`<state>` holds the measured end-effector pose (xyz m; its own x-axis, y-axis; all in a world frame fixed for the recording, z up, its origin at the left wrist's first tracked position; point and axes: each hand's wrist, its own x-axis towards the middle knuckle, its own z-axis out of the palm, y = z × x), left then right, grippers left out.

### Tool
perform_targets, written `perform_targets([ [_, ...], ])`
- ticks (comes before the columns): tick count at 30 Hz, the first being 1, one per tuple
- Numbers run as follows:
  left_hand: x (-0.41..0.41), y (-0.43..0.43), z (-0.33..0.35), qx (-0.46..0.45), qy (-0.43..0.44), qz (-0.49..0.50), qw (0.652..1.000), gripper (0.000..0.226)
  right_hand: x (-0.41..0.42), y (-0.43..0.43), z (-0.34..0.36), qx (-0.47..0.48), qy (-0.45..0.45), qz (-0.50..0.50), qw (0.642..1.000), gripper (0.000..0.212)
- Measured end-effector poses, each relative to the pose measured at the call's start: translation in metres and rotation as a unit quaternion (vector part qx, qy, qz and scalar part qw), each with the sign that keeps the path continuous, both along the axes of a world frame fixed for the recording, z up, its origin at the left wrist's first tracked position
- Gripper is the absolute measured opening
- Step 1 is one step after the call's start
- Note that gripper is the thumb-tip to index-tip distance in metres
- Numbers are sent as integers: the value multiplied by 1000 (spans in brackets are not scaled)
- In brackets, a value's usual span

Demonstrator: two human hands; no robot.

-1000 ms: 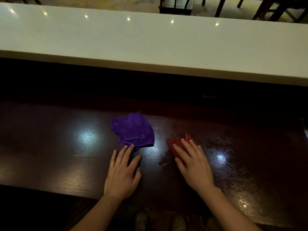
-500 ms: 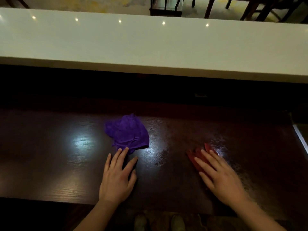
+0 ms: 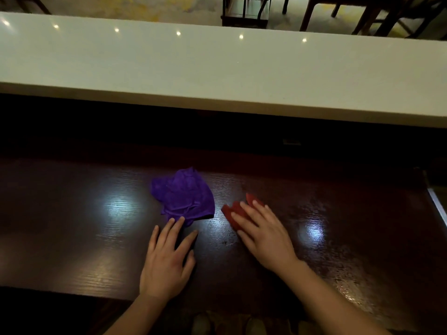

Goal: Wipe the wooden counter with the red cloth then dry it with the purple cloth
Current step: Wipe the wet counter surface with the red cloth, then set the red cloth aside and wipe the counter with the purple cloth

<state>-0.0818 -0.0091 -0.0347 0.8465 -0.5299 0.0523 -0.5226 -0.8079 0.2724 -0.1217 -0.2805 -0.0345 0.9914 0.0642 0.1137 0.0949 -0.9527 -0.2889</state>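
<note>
The dark wooden counter [image 3: 72, 238] spans the lower half of the view, with wet streaks to the right. A crumpled purple cloth [image 3: 183, 197] lies near its middle. My left hand [image 3: 167, 259] rests flat on the wood, fingers spread, its fingertips touching the purple cloth's near edge. My right hand [image 3: 263, 230] presses flat on the red cloth [image 3: 232, 211], which shows only at the fingertips, just right of the purple cloth.
A raised pale stone bar top [image 3: 217, 68] runs across behind the counter, with a dark gap below it. Chair and table legs [image 3: 244, 10] stand on the floor beyond. The counter's right end [image 3: 435, 204] lies at the far right.
My right hand has slid the red cloth back to the left, close to the purple cloth, after a sweep to the right. My left hand has stayed put.
</note>
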Motion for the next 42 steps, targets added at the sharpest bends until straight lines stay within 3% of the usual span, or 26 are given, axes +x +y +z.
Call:
perform_targets([
  [3,0,0,0,-17,1,2,1000,48,50,-17,11,28,-1,-60,998,40],
  [6,1,0,1,-27,0,3,1000,48,86,-27,21,74,-59,-97,991,33],
  [13,1,1,4,-60,-8,44,997,49,165,8,39,133,-67,-25,989,32],
  [17,2,3,1,-74,-24,67,995,49,186,36,42,67,-28,-21,997,34],
  [20,2,3,1,-94,-35,89,991,49,171,73,32,21,-41,85,995,43],
  [22,2,4,0,-117,-45,102,987,49,154,99,22,21,1,194,981,52],
  [24,2,5,-1,-143,-48,118,981,48,137,111,13,-24,54,218,974,56],
  [30,1,6,-1,-128,-37,121,984,48,35,74,5,-36,61,145,987,48],
  [34,1,2,1,-76,-15,92,993,51,-36,21,-1,-56,53,129,989,56],
  [39,2,0,2,-40,-3,80,996,48,58,-30,11,-51,70,-118,989,66],
  [42,2,0,2,-32,-3,79,996,47,111,-32,11,-55,103,-157,981,67],
])
